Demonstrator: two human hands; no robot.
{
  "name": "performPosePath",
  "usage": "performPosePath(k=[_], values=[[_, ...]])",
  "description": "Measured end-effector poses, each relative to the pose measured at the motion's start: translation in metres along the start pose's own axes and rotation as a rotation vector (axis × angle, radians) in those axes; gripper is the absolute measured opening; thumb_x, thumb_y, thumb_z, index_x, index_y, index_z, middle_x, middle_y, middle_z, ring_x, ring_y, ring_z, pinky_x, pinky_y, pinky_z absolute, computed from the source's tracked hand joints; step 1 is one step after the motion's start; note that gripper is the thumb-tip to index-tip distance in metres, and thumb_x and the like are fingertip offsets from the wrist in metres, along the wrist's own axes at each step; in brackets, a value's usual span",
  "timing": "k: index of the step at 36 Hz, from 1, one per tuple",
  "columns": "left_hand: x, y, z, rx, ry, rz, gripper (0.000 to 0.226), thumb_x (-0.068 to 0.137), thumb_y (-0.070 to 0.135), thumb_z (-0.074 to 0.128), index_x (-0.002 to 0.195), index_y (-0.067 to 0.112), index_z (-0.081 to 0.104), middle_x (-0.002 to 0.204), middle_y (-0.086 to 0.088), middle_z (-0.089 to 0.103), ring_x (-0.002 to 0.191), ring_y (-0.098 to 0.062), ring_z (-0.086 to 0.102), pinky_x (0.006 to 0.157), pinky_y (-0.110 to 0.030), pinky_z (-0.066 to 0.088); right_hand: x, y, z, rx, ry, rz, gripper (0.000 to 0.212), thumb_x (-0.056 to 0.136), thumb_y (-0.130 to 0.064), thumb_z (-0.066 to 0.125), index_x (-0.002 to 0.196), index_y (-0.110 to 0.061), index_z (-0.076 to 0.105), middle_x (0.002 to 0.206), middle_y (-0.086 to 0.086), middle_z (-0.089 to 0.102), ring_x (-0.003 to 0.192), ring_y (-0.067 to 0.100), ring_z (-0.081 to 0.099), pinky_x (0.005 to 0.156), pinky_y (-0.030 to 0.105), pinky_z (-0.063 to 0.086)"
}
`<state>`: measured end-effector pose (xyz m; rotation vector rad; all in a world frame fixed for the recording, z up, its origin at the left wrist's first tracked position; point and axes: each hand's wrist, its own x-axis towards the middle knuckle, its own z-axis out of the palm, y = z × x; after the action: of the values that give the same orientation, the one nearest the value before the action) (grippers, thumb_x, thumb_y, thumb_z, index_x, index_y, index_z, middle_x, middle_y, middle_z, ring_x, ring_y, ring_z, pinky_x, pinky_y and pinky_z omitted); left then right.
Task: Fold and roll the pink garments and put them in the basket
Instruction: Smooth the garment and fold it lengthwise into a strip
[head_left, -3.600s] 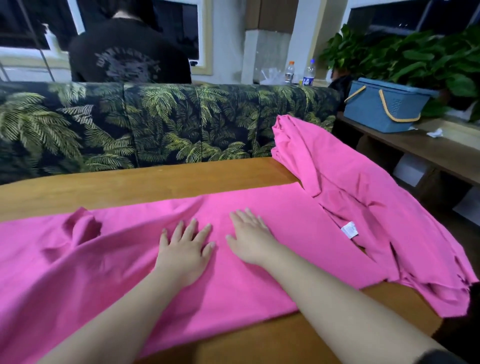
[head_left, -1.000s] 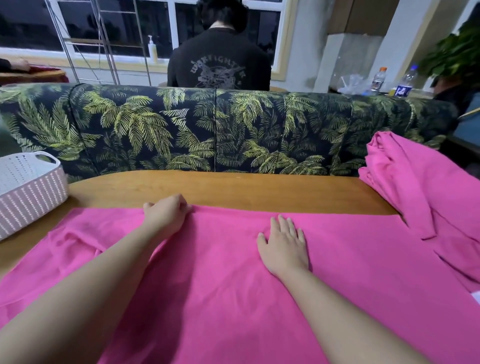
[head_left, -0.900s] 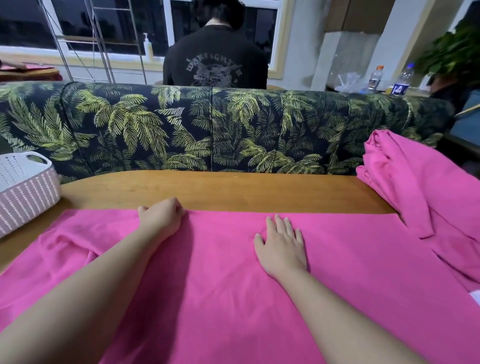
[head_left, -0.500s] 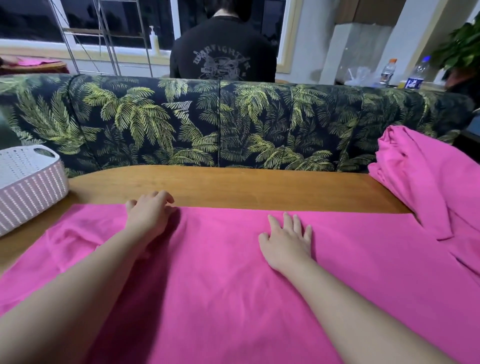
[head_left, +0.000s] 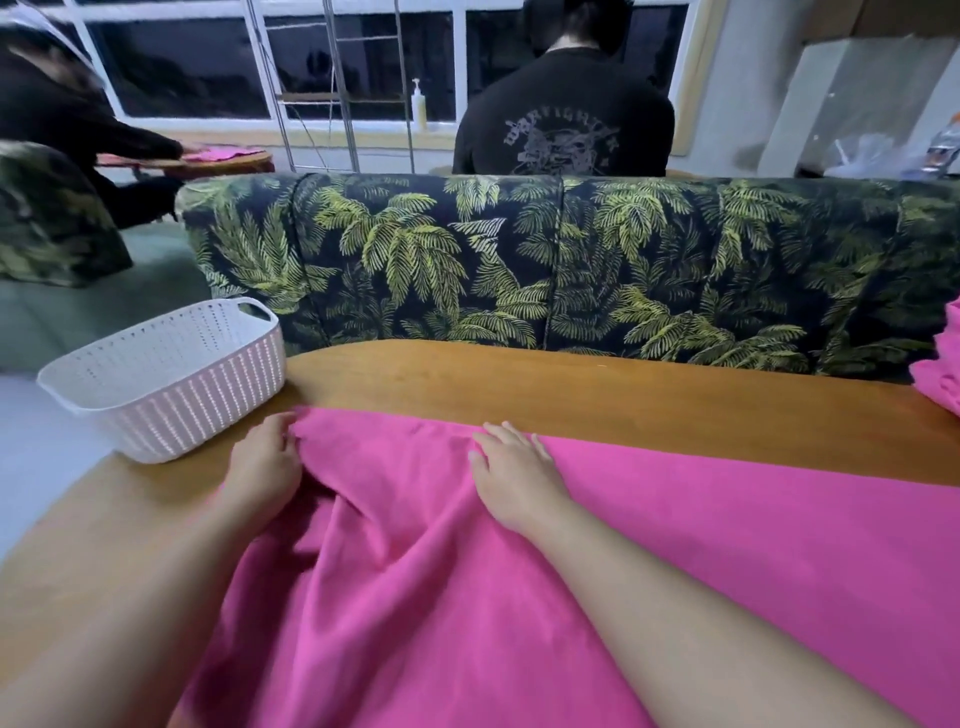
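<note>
Nearest us, our forearms run out of the bottom edge over the garment (head_left: 415, 597), which lies spread on the surface (head_left: 597, 389) and is itself cut off below and at right. Our left hand (head_left: 265, 462) grasps its far left corner with fingers curled into the cloth, their tips half hidden in the fold, while our right hand (head_left: 514, 467) lies released, flat on its far edge. Beyond, the basket (head_left: 166, 374) stands at the left end just beside the left hand, a second garment (head_left: 943, 374) is clipped at right, and the sofa (head_left: 571, 270) hides the lower half of a person (head_left: 563, 109) facing away.
</note>
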<state>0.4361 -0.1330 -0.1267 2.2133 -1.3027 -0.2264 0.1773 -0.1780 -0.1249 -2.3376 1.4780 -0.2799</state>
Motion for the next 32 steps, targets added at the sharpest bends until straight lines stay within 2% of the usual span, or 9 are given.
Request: performPosePath(k=[4, 8, 14, 17, 20, 23, 25, 29, 32], values=[[0.007, -0.005, -0.003, 0.082, -0.026, -0.036, 0.039, 0.092, 0.020, 0.055, 0.131, 0.012, 0.056, 0.131, -0.014, 0.058, 0.125, -0.037, 0.047, 0.105, -0.041, 0.037, 0.004, 0.003, 0.010, -0.040, 0.068, -0.015, 0.048, 0.103, -0.033, 0.026, 0.149, -0.023, 0.033, 0.158, -0.006, 0.025, 0.147, 0.011, 0.013, 0.120, 0.035, 0.002], [0.014, -0.003, -0.014, 0.293, -0.106, -0.083, 0.017, 0.084, 0.035, 0.061, 0.100, 0.031, 0.068, 0.116, -0.004, 0.064, 0.114, -0.034, 0.051, 0.091, -0.039, 0.042, 0.003, 0.005, 0.012, -0.030, 0.132, 0.008, 0.048, 0.102, -0.034, 0.029, 0.147, -0.020, 0.035, 0.156, -0.004, 0.029, 0.146, 0.012, 0.015, 0.120, 0.034, 0.005], [0.026, -0.009, -0.027, 0.209, -0.097, -0.083, 0.025, 0.077, 0.040, 0.070, 0.069, 0.018, 0.061, 0.075, 0.000, 0.066, 0.086, -0.029, 0.063, 0.083, -0.037, 0.050, 0.002, 0.007, 0.016, -0.020, 0.360, 0.082, 0.036, 0.096, -0.025, 0.040, 0.128, -0.016, 0.052, 0.134, -0.001, 0.051, 0.128, 0.017, 0.040, 0.110, 0.032, 0.028], [0.026, -0.012, -0.031, -0.129, -0.140, -0.047, 0.013, 0.080, 0.015, 0.071, 0.081, 0.004, 0.065, 0.071, -0.010, 0.068, 0.061, -0.024, 0.061, 0.063, -0.032, 0.051, 0.000, 0.006, 0.015, -0.025, 0.371, 0.079, 0.031, 0.093, -0.021, 0.041, 0.120, -0.017, 0.055, 0.125, -0.002, 0.054, 0.120, 0.018, 0.044, 0.103, 0.032, 0.032], [0.020, -0.016, -0.033, -0.504, -0.225, -0.091, 0.028, 0.086, -0.002, 0.065, 0.112, 0.003, 0.056, 0.092, -0.007, 0.063, 0.071, -0.017, 0.060, 0.061, -0.020, 0.052, -0.001, 0.006, 0.014, -0.018, 0.353, 0.071, 0.029, 0.093, -0.020, 0.041, 0.117, -0.018, 0.056, 0.123, -0.003, 0.055, 0.118, 0.017, 0.044, 0.102, 0.032, 0.032], [0.016, -0.024, -0.032, -0.527, -0.176, -0.044, 0.036, 0.088, -0.007, 0.060, 0.122, 0.000, 0.051, 0.104, -0.011, 0.061, 0.087, -0.015, 0.059, 0.075, -0.018, 0.048, -0.002, 0.005, 0.013, -0.005, 0.345, 0.068, 0.025, 0.093, -0.021, 0.041, 0.113, -0.019, 0.057, 0.120, -0.003, 0.056, 0.116, 0.017, 0.045, 0.101, 0.033, 0.033], [0.015, -0.031, -0.031, -0.524, -0.131, -0.060, 0.035, 0.088, -0.007, 0.060, 0.121, 0.002, 0.050, 0.097, -0.009, 0.063, 0.080, -0.008, 0.062, 0.070, -0.015, 0.050, -0.002, 0.004, 0.013, 0.000, 0.340, 0.068, 0.025, 0.094, -0.021, 0.041, 0.113, -0.019, 0.057, 0.119, -0.003, 0.056, 0.116, 0.017, 0.046, 0.102, 0.034, 0.033], [0.014, -0.039, -0.024, -0.396, 0.032, -0.123, 0.033, 0.087, 0.008, 0.067, 0.119, 0.004, 0.059, 0.102, -0.017, 0.067, 0.094, -0.029, 0.064, 0.091, -0.041, 0.050, -0.002, 0.004, 0.012, -0.006, 0.326, 0.074, 0.025, 0.093, -0.021, 0.041, 0.111, -0.019, 0.058, 0.119, -0.004, 0.056, 0.115, 0.016, 0.045, 0.102, 0.033, 0.033], [0.012, -0.036, -0.016, -0.431, 0.141, -0.141, 0.025, 0.090, 0.012, 0.063, 0.115, 0.008, 0.062, 0.103, -0.014, 0.068, 0.099, -0.028, 0.064, 0.094, -0.041, 0.048, -0.002, 0.004, 0.012, -0.017, 0.330, 0.069, 0.026, 0.094, -0.020, 0.040, 0.110, -0.018, 0.061, 0.118, -0.004, 0.057, 0.115, 0.017, 0.046, 0.102, 0.034, 0.034]])
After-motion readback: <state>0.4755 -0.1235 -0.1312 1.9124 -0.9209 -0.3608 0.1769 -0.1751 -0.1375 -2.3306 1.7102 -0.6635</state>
